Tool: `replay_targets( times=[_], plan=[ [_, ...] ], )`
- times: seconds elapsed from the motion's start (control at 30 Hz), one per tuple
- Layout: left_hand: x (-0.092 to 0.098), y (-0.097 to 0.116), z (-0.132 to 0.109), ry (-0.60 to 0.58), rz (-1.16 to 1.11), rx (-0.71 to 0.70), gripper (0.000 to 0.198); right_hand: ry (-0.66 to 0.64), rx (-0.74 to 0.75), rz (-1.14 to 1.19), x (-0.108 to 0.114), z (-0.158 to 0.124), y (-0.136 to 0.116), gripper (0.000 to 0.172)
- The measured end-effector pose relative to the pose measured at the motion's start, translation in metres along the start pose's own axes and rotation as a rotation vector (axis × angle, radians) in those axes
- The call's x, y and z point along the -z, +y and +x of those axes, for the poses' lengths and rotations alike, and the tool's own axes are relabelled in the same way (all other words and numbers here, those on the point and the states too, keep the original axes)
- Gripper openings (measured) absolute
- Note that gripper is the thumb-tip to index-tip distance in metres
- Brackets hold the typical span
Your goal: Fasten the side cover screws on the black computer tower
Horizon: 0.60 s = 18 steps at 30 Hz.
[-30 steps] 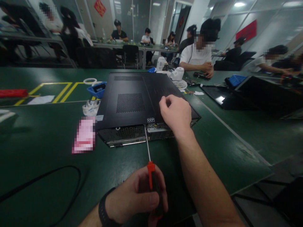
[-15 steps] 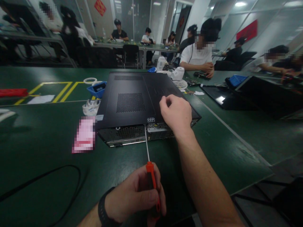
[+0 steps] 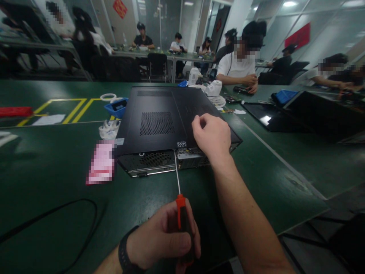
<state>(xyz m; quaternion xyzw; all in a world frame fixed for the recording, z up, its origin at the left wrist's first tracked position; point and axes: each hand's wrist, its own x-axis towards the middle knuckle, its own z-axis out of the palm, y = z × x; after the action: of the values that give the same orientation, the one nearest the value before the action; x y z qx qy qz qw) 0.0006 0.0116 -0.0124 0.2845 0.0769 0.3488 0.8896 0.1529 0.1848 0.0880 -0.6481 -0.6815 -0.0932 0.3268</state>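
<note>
A black computer case (image 3: 154,102) lies flat, its rear panel towards me. My left hand (image 3: 168,236), with a dark band at the wrist, is closed around the orange-and-black handle of a screwdriver (image 3: 180,201). The metal shaft points away from me, its tip meeting the upper rear edge of the case near a small patterned label (image 3: 181,144). What the tip touches is too small to tell. My right hand (image 3: 213,135) rests on the right part of the case top, fingers curled and thumb close to the index finger. Anything inside those fingers is hidden.
Left of the case are a blue tray (image 3: 116,107), a crumpled clear bag (image 3: 109,130) and a blurred-out pink item (image 3: 102,163). A black cable (image 3: 57,211) curves at the lower left. A white fan (image 3: 214,93) stands behind, and a dark flat panel (image 3: 266,118) lies right. A person (image 3: 242,64) sits opposite.
The screwdriver handle has turned in my left hand: its orange stripe now faces further left. Its tip stays at the same spot, and my right hand has not moved.
</note>
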Motion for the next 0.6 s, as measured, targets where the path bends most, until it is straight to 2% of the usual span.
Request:
replay_targets(
  times=[0.1, 0.27, 0.43, 0.6],
  plan=[
    [-0.0016, 0.0033, -0.0006, -0.007, 0.000, 0.011, 0.036, 0.011, 0.008, -0.003, -0.0010, -0.0003, 0.0006, 0.039],
    [-0.0046, 0.0071, -0.0017, 0.048, 0.041, 0.060, 0.036, 0.010, 0.004, 0.000, -0.0011, -0.0004, 0.0007, 0.039],
    [-0.0003, 0.0012, -0.0010, 0.012, 0.029, -0.009, 0.029, 0.012, 0.007, 0.001, 0.0000, -0.0002, -0.0001, 0.039],
    [-0.0007, 0.0022, -0.0012, -0.026, -0.017, 0.000, 0.029, 0.006, 0.007, 0.004, 0.0004, -0.0005, -0.0001, 0.038]
  ],
)
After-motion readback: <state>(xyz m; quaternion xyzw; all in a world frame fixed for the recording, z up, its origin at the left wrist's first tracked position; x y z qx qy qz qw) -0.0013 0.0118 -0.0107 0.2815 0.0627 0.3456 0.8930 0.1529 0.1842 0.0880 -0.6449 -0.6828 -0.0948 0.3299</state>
